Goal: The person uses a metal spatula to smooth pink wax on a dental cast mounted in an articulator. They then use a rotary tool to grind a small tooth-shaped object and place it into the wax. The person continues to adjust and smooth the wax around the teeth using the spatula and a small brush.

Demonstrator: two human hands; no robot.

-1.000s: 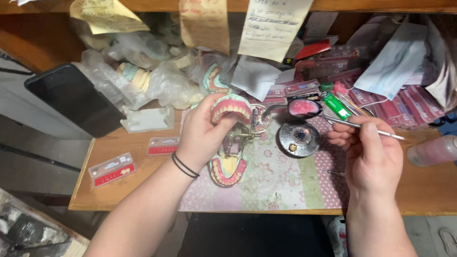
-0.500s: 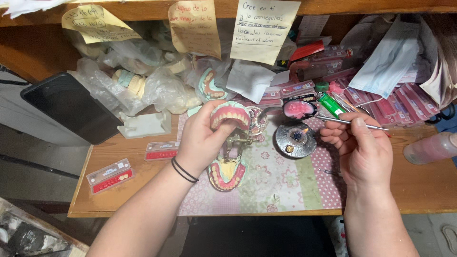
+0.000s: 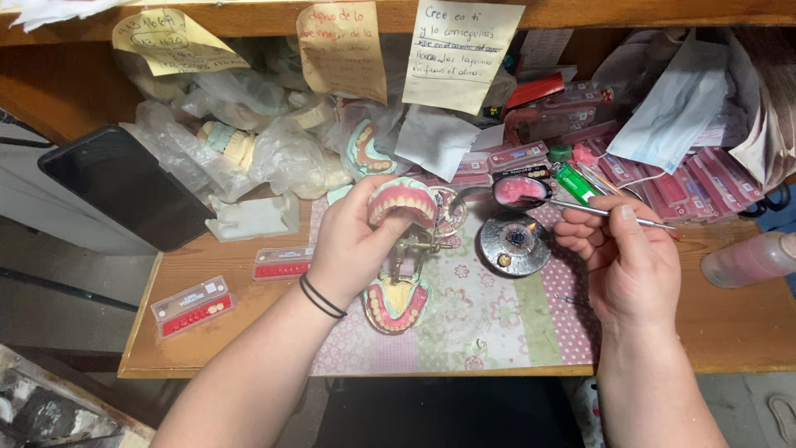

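left hand (image 3: pixel 352 249): clenched around the denture (image 3: pixel 402 202), thumb at the front, fingers wrapped behind; two black bands on the wrist.
denture: pink wax gum arch, glossy, with a row of off-white teeth; horseshoe shape, teeth facing down toward the camera; held above the mat's 12 o'clock edge, at 9 o'clock of the burner.
articulator (image 3: pixel 414 245): thin brass-coloured metal frame just below the denture, touching the hand; the joint is partly hidden.
lower model (image 3: pixel 396 303): second horseshoe arch, yellowish base, pink gum, small teeth; lies on the mat at 6 o'clock of the left hand.
right hand (image 3: pixel 626 265): pinching the tool (image 3: pixel 597 211) between thumb and fingers, pen-style.
tool: slim metal rod, shiny, lying nearly level; its tip points to 9 o'clock and reaches the spoon.
spoon (image 3: pixel 520 191): dark round bowl filled with pink wax, at 12 o'clock of the burner.
burner (image 3: pixel 514 243): round metal disc, dull grey, small flame spot at its centre.
mat (image 3: pixel 481 319): floral patchwork paper, pale pink and green, flat on the bench.
bench (image 3: pixel 207 340): worn brown wood.
tooth cards (image 3: pixel 192 305): clear flat plastic strips with red backing, at 9 o'clock of the left hand.
phone (image 3: pixel 124 187): black glossy slab, far at 9 o'clock.
bags (image 3: pixel 274 153): crumpled clear plastic, plaster casts inside.
notes (image 3: pixel 460 54): handwritten paper slips hanging from the shelf at 12 o'clock.
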